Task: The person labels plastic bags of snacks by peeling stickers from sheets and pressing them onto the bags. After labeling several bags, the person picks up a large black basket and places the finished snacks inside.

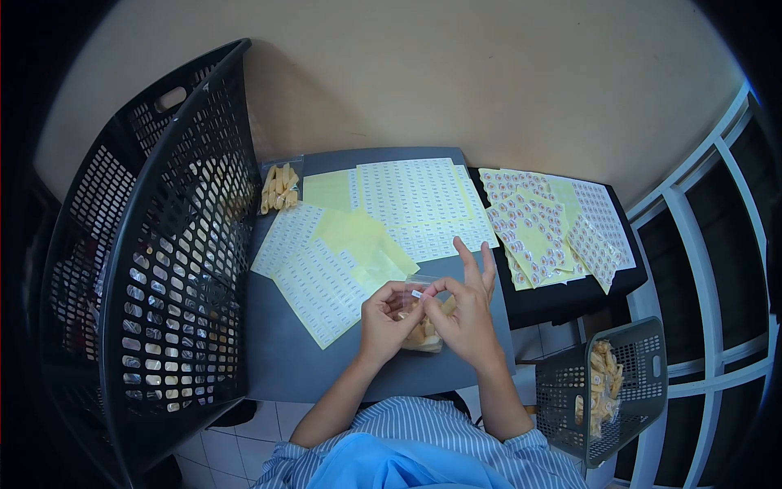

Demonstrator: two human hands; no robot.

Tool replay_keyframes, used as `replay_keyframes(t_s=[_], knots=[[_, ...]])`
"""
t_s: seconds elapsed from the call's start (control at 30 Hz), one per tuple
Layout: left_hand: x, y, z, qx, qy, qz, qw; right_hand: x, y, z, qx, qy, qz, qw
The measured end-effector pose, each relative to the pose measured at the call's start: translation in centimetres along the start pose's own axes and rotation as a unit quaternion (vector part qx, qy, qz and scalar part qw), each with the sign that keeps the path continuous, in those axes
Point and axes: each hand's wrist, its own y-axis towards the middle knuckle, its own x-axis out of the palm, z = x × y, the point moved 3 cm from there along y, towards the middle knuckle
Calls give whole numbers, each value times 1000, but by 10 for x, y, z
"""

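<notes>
Blue cloth [391, 464] lies nearest; beyond it, over the tabletop [318, 371], the clear bag [425, 339] sits between both hands, its long axis seemingly running away from the body. The left hand [386, 324] has its grip closed on the bag's left side; the right hand [470, 324] pinches a small white label [417, 294] above its far end.
</notes>
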Motion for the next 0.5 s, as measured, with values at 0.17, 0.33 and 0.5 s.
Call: replay_keyframes(t_s=[0.17, 0.33, 0.5], knots=[[1, 0, 3, -28, 6, -11, 1000, -1, 1, -3, -2, -26, 7, 1000], [2, -2, 3, 10, 38, 7, 999, 0, 1, -5, 3, -57, 24, 998], [1, -3, 2, 14, 62, 13, 998, 2, 0, -4, -3, -65, 55, 996]])
